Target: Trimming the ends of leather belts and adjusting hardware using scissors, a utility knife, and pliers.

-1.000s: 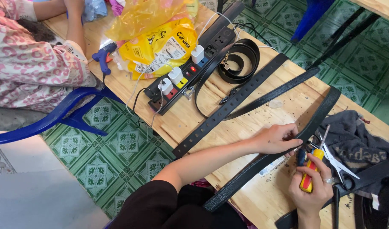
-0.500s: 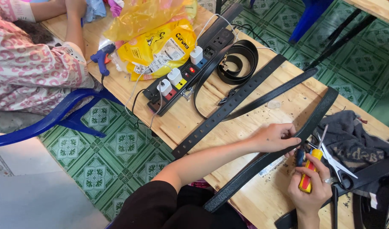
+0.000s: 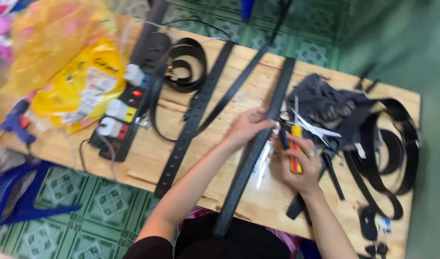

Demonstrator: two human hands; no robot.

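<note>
My right hand (image 3: 300, 165) has its grip clenched around a small tool with a yellow and red handle (image 3: 295, 149), held upright over the pale wooden surface (image 3: 148, 158). Just beside it, my left hand (image 3: 247, 127) presses its fingers on a long, dark, textured leather belt strip (image 3: 252, 158), pinning it flat rather than wrapping around it. That strip runs from the far side of the surface down past the near edge toward my lap. Between my two hands lies a thin pale sliver, too blurred to identify. Right of the tool I see a pair of scissors with pale blades (image 3: 312, 125) lying against a crumpled dark grey cloth (image 3: 325, 108), with coiled black belts (image 3: 390, 153) beyond. To the left lie a black perforated strap (image 3: 193, 120), a black power strip with plugs (image 3: 121, 117) and a yellow plastic bag (image 3: 69, 72).
</note>
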